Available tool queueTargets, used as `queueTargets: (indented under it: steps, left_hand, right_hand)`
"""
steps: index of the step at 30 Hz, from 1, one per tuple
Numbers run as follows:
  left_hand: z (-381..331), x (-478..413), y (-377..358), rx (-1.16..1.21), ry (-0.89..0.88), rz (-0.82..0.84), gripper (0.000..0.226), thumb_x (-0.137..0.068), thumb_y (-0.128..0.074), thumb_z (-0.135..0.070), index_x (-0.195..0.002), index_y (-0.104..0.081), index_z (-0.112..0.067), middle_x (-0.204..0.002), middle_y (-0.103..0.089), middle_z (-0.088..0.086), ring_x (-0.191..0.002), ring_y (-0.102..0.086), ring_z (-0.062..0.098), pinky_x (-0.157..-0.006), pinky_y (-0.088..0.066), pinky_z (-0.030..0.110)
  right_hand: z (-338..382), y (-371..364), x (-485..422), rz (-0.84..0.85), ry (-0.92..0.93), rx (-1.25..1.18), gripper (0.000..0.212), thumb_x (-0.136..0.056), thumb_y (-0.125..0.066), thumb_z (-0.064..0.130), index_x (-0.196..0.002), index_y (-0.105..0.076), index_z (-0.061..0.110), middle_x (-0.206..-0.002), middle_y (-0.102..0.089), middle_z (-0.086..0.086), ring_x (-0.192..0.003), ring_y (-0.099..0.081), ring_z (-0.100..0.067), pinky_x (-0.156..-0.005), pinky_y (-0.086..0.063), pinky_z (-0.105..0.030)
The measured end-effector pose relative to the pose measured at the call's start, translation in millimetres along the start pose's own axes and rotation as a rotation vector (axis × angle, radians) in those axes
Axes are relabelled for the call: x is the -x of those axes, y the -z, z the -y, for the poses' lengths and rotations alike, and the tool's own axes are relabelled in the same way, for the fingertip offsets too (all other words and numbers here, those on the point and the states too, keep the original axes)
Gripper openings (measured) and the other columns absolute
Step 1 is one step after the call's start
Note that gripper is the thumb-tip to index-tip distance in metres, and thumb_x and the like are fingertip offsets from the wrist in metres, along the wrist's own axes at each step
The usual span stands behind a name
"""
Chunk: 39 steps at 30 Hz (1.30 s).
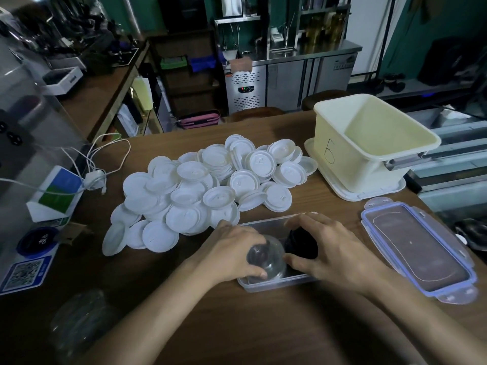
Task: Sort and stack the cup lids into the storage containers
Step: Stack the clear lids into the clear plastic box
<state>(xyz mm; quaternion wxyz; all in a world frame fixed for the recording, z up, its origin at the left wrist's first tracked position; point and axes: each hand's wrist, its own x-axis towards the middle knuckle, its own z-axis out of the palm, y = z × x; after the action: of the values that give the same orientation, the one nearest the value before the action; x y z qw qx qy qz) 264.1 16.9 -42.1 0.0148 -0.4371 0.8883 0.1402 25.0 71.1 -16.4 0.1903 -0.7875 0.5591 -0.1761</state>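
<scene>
Clear dome lids (268, 259) held in left hand (232, 251), black lids (300, 245) in right hand (334, 251); seat both stacks flat inside container (276, 284).

This looks like the working side of a café or drinks shop. Against the back wall stands a stainless steel counter fridge (287, 80) with a vented panel and control knobs. A sink with taps (283, 52) is set into its steel top, and shelves of tall bottles (322, 30) rise above it. On the wooden counter (263, 325) in front lies a big heap of white disposable cup lids (205, 185), and a blue QR code sign (25, 272) lies flat near the counter's left edge.
</scene>
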Motion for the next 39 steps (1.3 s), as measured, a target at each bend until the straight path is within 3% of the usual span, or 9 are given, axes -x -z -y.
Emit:
queueTargets:
  steps: [4, 8, 11, 14, 18, 22, 28, 34, 39]
  left_hand:
    - [-0.8, 6.3, -1.8, 0.034, -0.002, -0.04, 0.057, -0.075, -0.074, -0.073, -0.116, -0.066, -0.034, -0.1, -0.057, -0.017, -0.094, -0.058, 0.008, -0.092, -0.041, 0.034]
    - [6.8, 27.9, 2.8, 0.089, -0.007, -0.133, 0.051, -0.086, -0.07, -0.064, -0.123, -0.065, -0.03, -0.114, -0.055, -0.016, -0.106, -0.056, 0.011, -0.102, -0.038, 0.032]
    - [20.6, 55.7, 12.0, 0.142, 0.013, -0.234, 0.048, -0.091, -0.072, -0.048, -0.134, -0.064, -0.029, -0.132, -0.057, -0.017, -0.12, -0.052, 0.008, -0.108, -0.037, 0.03]
    - [39.8, 90.6, 19.5, 0.222, 0.074, -0.314, 0.043, -0.093, -0.072, -0.046, -0.134, -0.066, -0.033, -0.135, -0.057, -0.021, -0.123, -0.049, 0.001, -0.109, -0.04, 0.027]
    - [70.2, 143.7, 17.0, 0.247, 0.224, -0.288, 0.05, -0.091, -0.069, -0.059, -0.135, -0.064, -0.038, -0.135, -0.056, -0.023, -0.126, -0.052, 0.0, -0.106, -0.048, 0.032]
    - [101.9, 199.7, 10.9, 0.265, 0.344, -0.275, 0.048, -0.092, -0.071, -0.055, -0.134, -0.066, -0.034, -0.133, -0.057, -0.022, -0.12, -0.054, -0.001, -0.104, -0.049, 0.032]
    - [150.0, 272.9, -7.6, 0.303, 0.481, -0.258, 0.041, -0.091, -0.072, -0.053, -0.128, -0.067, -0.036, -0.122, -0.056, -0.024, -0.111, -0.057, -0.002, -0.1, -0.05, 0.034]
    - [184.3, 312.4, -27.3, 0.352, 0.511, -0.215, 0.053, -0.092, -0.076, -0.039, -0.142, -0.057, -0.042, -0.159, -0.035, -0.023, -0.144, -0.036, 0.002, -0.121, -0.032, 0.03]
    - [195.4, 309.3, -32.0, 0.398, 0.464, -0.169, 0.061, -0.087, -0.078, -0.05, -0.143, -0.054, -0.044, -0.16, -0.03, -0.026, -0.144, -0.034, -0.004, -0.119, -0.03, 0.023]
  right_hand:
    - [9.8, -8.0, -3.6, -0.013, 0.047, -0.027, 0.056, -0.079, -0.064, 0.069, -0.124, -0.055, 0.038, -0.112, -0.056, 0.028, -0.119, -0.048, -0.004, -0.092, -0.051, -0.03]
    - [34.1, -14.3, -12.4, -0.045, 0.113, -0.057, 0.049, -0.083, -0.072, 0.061, -0.124, -0.058, 0.038, -0.11, -0.055, 0.029, -0.1, -0.051, 0.01, -0.094, -0.047, -0.025]
    - [54.9, -20.9, -21.1, -0.022, 0.151, -0.098, 0.049, -0.084, -0.075, 0.055, -0.125, -0.058, 0.036, -0.119, -0.057, 0.026, -0.109, -0.055, 0.006, -0.089, -0.051, -0.026]
    - [80.9, -33.7, -32.3, 0.025, 0.213, -0.093, 0.052, -0.085, -0.068, 0.061, -0.129, -0.056, 0.034, -0.126, -0.056, 0.021, -0.119, -0.053, 0.001, -0.094, -0.051, -0.031]
    - [120.0, -66.6, -46.9, 0.069, 0.264, -0.034, 0.054, -0.086, -0.069, 0.059, -0.133, -0.054, 0.037, -0.13, -0.057, 0.018, -0.122, -0.053, -0.004, -0.096, -0.049, -0.031]
    - [160.2, -105.4, -56.0, 0.103, 0.322, -0.061, 0.055, -0.084, -0.072, 0.057, -0.132, -0.054, 0.037, -0.132, -0.055, 0.018, -0.124, -0.051, -0.003, -0.101, -0.046, -0.027]
    - [214.5, -172.1, -58.8, 0.222, 0.377, -0.078, 0.061, -0.08, -0.075, 0.054, -0.134, -0.052, 0.037, -0.13, -0.052, 0.019, -0.125, -0.052, -0.006, -0.099, -0.051, -0.034]
    - [247.7, -222.8, -51.9, 0.277, 0.332, -0.037, 0.087, -0.071, -0.074, 0.073, -0.143, -0.044, 0.034, -0.14, -0.04, 0.016, -0.13, -0.042, -0.01, -0.101, -0.05, -0.038]
    - [254.4, -242.9, -51.6, 0.262, 0.309, 0.065, 0.102, -0.066, -0.07, 0.077, -0.15, -0.037, 0.03, -0.147, -0.037, 0.01, -0.131, -0.039, -0.016, -0.104, -0.048, -0.039]
